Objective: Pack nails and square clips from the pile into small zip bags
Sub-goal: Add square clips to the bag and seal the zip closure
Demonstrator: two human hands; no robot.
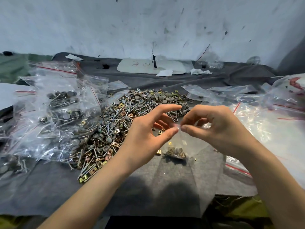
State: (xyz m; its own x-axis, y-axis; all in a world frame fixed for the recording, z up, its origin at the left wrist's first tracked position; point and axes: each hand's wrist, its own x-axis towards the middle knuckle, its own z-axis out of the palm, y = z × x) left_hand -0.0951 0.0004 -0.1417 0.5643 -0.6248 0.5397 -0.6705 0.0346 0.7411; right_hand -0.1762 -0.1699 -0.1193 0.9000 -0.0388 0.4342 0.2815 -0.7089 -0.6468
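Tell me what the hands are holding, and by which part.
The left hand and right hand pinch a small clear plastic zip bag by its top edge.

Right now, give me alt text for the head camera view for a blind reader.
The left hand and right hand pinch the top of a small zip bag holding a few clips, over a grey cloth. Behind it lies the pile of nails, caps and square clips, filled bags on the left, more clear bags on the right.

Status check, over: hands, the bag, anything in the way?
Left hand, right hand both pinch the top of the small zip bag. Clips and nails inside, at its bottom. Pile just behind, nothing blocking.
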